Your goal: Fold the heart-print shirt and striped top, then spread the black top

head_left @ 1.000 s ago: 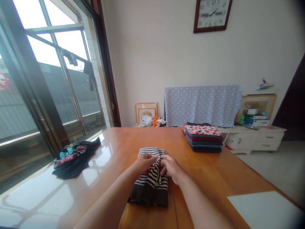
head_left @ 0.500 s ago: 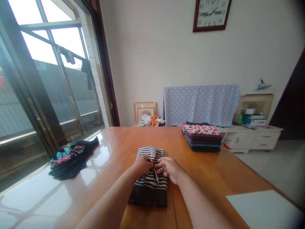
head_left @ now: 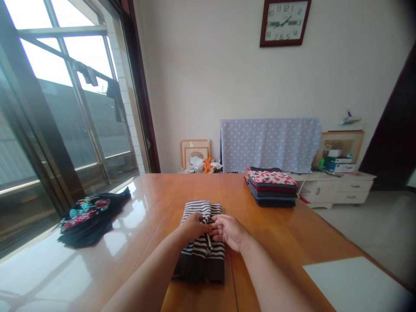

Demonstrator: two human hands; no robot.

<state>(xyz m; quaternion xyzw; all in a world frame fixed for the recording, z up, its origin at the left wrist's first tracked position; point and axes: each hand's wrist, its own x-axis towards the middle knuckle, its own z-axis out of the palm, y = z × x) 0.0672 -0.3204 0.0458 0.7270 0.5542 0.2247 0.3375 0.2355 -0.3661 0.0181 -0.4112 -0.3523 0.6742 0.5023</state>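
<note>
A folded black-and-white striped garment with a dark ribbed band lies on the wooden table in front of me. A narrow striped tie runs down its middle, its end loose. Over the garment's left half is my left hand, thumb and fingers closed in a pinch at the tie. My right hand comes in from the right, its fingers curled and pinched together at the same spot. The fingertips of both hands nearly meet there. What exactly lies between them is partly covered.
At the back right stands a stack of folded clothes. A dark garment with a floral pattern lies loosely at the left, by the window. A white sheet rests near the table's right edge. Beyond it, a white cabinet stands against the wall.
The view has shifted slightly, so everything sits a little further left. Both hands stay at the middle of the garment, with only small finger movements at the tie.
</note>
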